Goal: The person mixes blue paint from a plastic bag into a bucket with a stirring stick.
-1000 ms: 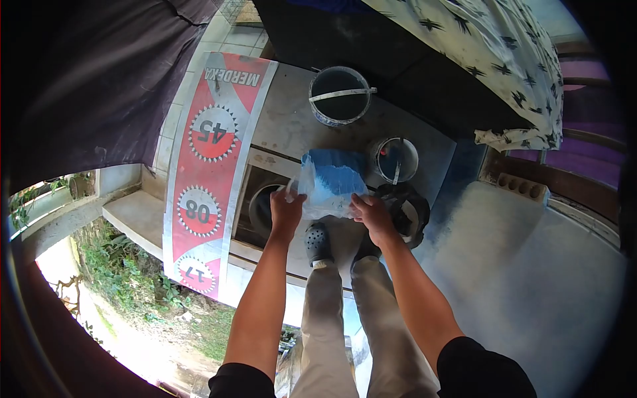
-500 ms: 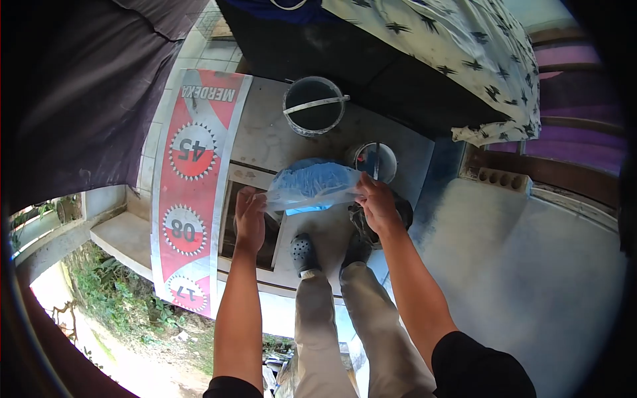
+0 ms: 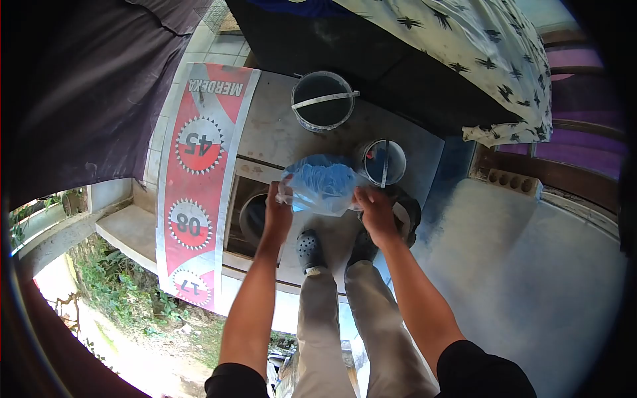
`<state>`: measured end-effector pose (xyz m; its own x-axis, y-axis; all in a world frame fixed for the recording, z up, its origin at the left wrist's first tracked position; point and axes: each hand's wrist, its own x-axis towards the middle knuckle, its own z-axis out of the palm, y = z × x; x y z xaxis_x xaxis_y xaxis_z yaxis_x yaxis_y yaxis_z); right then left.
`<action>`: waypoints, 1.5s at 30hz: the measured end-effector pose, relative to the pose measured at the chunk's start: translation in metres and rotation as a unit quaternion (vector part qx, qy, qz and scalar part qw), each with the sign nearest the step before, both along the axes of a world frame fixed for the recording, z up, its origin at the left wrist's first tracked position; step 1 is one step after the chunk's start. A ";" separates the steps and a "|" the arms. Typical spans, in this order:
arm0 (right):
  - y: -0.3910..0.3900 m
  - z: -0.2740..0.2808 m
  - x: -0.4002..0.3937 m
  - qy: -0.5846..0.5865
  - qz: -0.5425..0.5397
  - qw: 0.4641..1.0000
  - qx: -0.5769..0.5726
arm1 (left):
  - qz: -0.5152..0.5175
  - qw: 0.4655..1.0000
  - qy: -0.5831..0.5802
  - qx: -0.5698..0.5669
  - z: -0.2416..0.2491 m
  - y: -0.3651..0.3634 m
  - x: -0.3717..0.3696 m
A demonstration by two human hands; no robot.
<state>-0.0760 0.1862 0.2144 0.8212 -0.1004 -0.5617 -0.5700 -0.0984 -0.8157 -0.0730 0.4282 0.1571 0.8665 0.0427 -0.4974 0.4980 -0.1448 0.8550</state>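
A clear plastic bag [image 3: 335,204] is stretched between my two hands above the floor. Blue material [image 3: 324,176] shows in or behind its film. My left hand [image 3: 277,207] pinches the bag at its left edge. At the opposite edge, my right hand [image 3: 377,211] grips the plastic between thumb and fingers. Beyond the right hand stands a small bucket [image 3: 398,162] with a handle or tool across its mouth. A dark bundle [image 3: 408,215] lies partly hidden behind that hand and wrist.
A larger bucket [image 3: 323,119] with a pale bar across its top stands farther off. A red and white banner [image 3: 199,192] runs along the left, beside a dark floor opening [image 3: 242,235]. My shoes [image 3: 310,251] are below the bag. A perforated block [image 3: 509,184] sits right.
My hands have come closer together, the left one moving right. The bag, pulled long and flat before, now hangs wider and fuller. The view has shifted slightly.
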 end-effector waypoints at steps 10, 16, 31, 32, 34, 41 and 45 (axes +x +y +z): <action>0.042 -0.016 -0.030 -0.121 0.206 0.965 -0.108 | 0.092 0.865 0.213 -0.444 0.003 -0.045 0.000; 0.038 0.000 -0.025 -0.178 0.308 0.929 -0.103 | 0.033 0.816 0.331 -0.474 0.013 -0.032 0.020; 0.039 -0.052 0.003 -0.227 0.370 0.857 -0.278 | 0.212 0.908 0.295 -0.208 -0.006 -0.024 0.000; 0.047 -0.056 0.007 -0.226 0.370 0.857 -0.279 | 0.246 0.887 0.302 -0.248 -0.009 -0.023 -0.003; 0.055 -0.081 0.010 -0.240 0.416 0.826 -0.295 | 0.282 0.861 0.310 -0.287 -0.029 -0.017 -0.025; 0.057 -0.156 0.014 -0.186 0.477 0.826 -0.236 | 0.061 0.940 0.063 0.329 0.050 -0.031 -0.009; 0.054 -0.143 0.042 -0.159 0.570 0.775 -0.221 | -0.411 0.750 -0.190 0.481 0.041 -0.023 -0.020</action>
